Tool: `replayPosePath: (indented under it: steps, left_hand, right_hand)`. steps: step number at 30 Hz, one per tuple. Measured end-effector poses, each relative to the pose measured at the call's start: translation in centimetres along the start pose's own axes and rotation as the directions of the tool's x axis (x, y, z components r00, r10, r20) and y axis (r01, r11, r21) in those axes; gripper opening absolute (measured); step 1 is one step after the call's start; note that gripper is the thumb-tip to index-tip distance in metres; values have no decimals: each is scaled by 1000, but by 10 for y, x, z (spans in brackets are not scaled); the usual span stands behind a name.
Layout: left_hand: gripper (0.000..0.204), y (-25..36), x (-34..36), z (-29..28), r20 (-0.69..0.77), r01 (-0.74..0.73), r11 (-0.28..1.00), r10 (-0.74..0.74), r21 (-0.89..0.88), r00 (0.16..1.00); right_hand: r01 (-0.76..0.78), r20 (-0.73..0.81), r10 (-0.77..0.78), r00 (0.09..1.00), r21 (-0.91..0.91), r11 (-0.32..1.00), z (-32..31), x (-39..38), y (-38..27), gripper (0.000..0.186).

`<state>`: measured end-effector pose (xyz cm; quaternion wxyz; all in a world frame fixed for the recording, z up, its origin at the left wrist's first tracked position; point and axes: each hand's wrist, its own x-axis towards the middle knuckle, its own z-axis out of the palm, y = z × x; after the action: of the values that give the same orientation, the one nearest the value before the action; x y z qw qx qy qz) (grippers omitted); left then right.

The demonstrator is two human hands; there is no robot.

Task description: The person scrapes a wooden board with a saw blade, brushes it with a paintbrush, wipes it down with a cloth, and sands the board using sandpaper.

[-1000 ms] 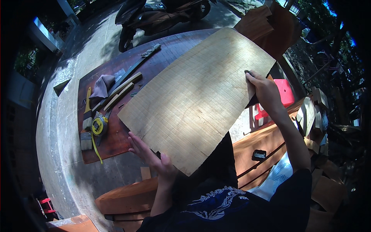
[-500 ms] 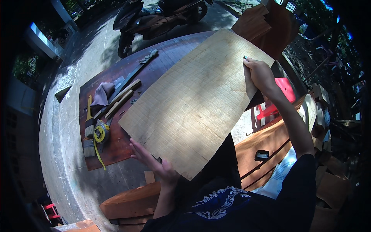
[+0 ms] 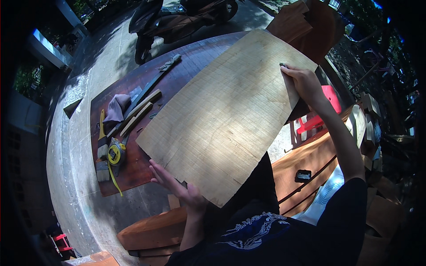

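Observation:
A broad pale wooden board [image 3: 222, 119] lies slanted across the middle, over a dark red tabletop [image 3: 133, 170]. My left hand [image 3: 184, 190] rests against its near left edge, fingers stretched out and thumb apart. Towards the far right corner of the board, my right hand [image 3: 306, 86] is closed in a pinch. A small dark greenish tip shows at its fingertips; the rest of that thing is hidden. On the tabletop to the left are a yellow tape measure [image 3: 116, 153] with its blade partly out, paintbrushes [image 3: 102, 144], a greyish cloth [image 3: 117, 106] and thin wooden strips [image 3: 141, 112].
A parked motorbike [image 3: 173, 26] stands beyond the tabletop. Reddish planks [image 3: 301, 22] rise at the far right. Near my right arm are a red plastic stool [image 3: 328, 99], a long timber piece [image 3: 288, 170] and a small black case [image 3: 303, 176]. Another timber block [image 3: 153, 230] lies at the lower left.
My right hand and the board's far end have shifted slightly right in the view. My left hand stays at the near edge with little change.

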<state>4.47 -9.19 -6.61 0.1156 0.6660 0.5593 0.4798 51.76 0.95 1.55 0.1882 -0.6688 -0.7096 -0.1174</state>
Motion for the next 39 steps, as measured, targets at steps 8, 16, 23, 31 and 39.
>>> replayPosePath:
  steps: [8, 16, 23, 31, 39]
  left_hand:
    - [100, 6, -2, -4, 16, 6, 1000, -6, -1, 1000]
    - [100, 9, 1, 1, 35, 11, 1000, -11, -20, 999]
    - [100, 9, 0, -1, 17, 5, 1000, -6, 12, 1000]
    - [99, 6, -2, -3, 6, 27, 999, -27, -24, 1000]
    - [99, 4, 0, -2, -10, 9, 1000, -9, -26, 1000]
  right_hand:
    - [-19, -24, 18, 1000, -59, 998, 9, -24, -1, 34]
    - [-44, -23, 42, 999, -82, 996, 3, -17, 31, 33]
    - [-443, 133, 438, 889, 13, 896, -24, 9, 47, 30]
    - [-365, 212, 349, 913, 40, 930, -15, 36, 5, 30]
    - [159, -80, -151, 985, 121, 980, 38, 40, -40, 30]
